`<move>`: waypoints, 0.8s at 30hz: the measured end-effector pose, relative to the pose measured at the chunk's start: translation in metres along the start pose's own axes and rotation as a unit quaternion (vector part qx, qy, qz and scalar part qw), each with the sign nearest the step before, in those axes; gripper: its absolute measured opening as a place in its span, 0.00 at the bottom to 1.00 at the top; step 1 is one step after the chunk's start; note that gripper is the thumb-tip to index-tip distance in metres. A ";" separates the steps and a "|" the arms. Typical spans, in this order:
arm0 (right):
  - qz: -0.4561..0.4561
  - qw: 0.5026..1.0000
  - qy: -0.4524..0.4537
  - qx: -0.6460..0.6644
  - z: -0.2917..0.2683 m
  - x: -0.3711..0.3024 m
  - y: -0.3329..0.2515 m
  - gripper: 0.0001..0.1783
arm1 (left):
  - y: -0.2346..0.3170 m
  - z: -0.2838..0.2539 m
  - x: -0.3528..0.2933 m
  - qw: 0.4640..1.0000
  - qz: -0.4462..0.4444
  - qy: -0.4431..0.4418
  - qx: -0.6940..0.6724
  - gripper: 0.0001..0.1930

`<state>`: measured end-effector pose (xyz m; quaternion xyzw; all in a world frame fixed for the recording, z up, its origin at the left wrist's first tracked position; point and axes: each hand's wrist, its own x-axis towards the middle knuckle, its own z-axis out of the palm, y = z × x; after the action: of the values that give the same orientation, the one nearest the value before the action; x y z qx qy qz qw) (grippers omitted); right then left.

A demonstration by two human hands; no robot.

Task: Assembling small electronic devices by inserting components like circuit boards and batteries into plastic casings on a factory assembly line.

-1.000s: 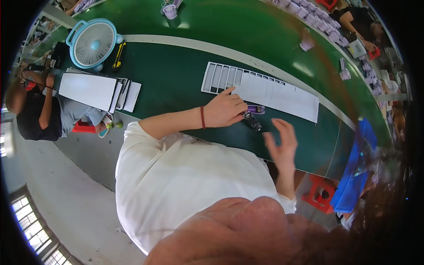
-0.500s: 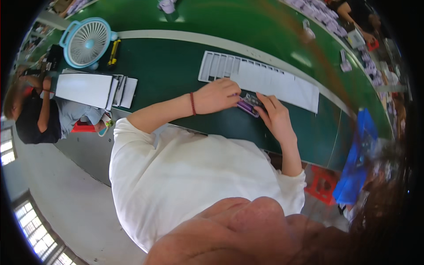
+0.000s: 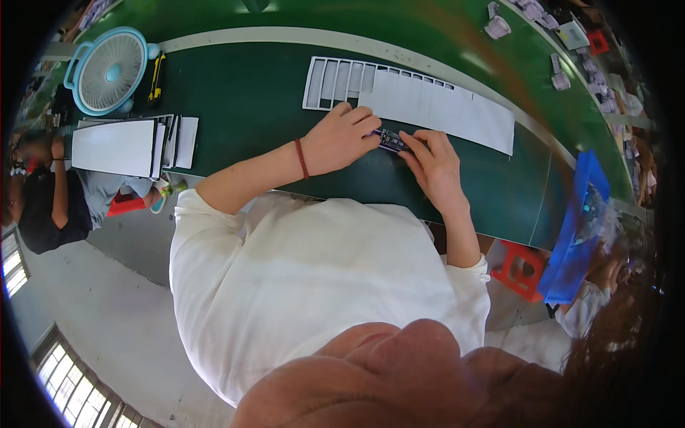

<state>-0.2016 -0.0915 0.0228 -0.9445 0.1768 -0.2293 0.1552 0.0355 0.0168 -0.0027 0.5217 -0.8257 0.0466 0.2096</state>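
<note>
A small dark part with the look of a circuit board and a purple edge is held between my two hands just above the green table. My left hand, with a braided red band at the wrist, pinches its left end. The fingers and thumb of my right hand close on its right end. My fingertips cover both ends of the part. Just beyond my hands lies a long white slotted tray, and white sheet strips cover much of it.
A pale blue fan and a yellow-and-black cutter stand at the far left, with a stack of white panels nearer. A blue bin and a red stool are at the right. A green conveyor runs behind, and another person sits at left.
The part has turned between my hands: its dark face now shows, with less of the purple side visible. The whole view has shifted a little.
</note>
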 end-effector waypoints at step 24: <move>0.015 0.996 0.091 -0.015 0.040 -0.036 -0.009 0.21 | -0.009 0.015 0.002 0.993 -0.003 0.070 -0.091 0.16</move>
<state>-0.2096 -0.0603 -0.0209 -0.9192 0.2075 -0.3094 0.1274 0.0378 0.0068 -0.0169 0.4986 -0.8081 0.0066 0.3135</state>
